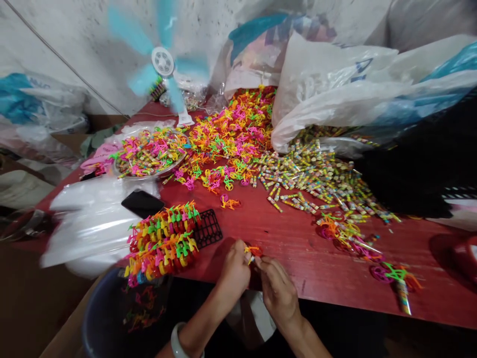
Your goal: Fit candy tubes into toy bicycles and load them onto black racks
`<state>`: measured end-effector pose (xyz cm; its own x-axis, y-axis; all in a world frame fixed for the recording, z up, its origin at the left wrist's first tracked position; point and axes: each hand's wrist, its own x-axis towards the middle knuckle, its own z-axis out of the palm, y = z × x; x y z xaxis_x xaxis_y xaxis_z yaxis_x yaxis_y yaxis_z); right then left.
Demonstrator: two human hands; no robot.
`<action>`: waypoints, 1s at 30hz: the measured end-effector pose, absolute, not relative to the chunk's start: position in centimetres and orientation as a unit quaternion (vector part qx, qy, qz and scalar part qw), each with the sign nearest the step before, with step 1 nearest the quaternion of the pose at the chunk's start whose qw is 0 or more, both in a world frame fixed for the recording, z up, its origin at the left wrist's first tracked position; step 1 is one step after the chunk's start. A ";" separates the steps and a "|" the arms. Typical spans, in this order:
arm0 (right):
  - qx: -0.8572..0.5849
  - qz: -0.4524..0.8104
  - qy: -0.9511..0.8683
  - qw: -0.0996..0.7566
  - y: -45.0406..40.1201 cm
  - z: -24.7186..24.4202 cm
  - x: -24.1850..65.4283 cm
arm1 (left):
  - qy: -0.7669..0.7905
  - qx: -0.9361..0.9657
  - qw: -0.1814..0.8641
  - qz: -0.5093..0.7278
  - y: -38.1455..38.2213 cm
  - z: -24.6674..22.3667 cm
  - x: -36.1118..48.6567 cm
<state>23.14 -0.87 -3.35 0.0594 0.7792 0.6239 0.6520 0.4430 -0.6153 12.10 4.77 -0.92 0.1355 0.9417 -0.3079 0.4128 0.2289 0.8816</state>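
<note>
At the front edge of the red table, my left hand [236,264] pinches a small orange and yellow plastic piece [253,250]. My right hand [276,287] is closed at the piece's right side, fingertips touching it; anything else inside them is too small to name. To the left of my hands, a black rack [208,228] holds rows of colorful plastic figures [164,241]. Beyond my hands lie a heap of bright plastic pieces [231,144] and a pile of small printed tubes [316,174].
A spinning fan [163,61] stands at the back. A tray [152,174] of mixed pieces, a black phone [142,203] and plastic bags [93,214] are left. A blue tub [95,318] sits below the edge. Large white bags [335,74] are at the back right.
</note>
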 end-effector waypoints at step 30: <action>-0.609 0.177 -0.587 0.503 0.8 -2.0 25.3 | 0.472 0.421 0.697 0.338 6.2 1.7 11.2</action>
<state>25.34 0.78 -1.98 0.2469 0.8937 0.3747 0.5368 0.1958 -0.8207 11.17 6.17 1.73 0.3272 0.8679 -0.3736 -0.0739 0.4177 0.9056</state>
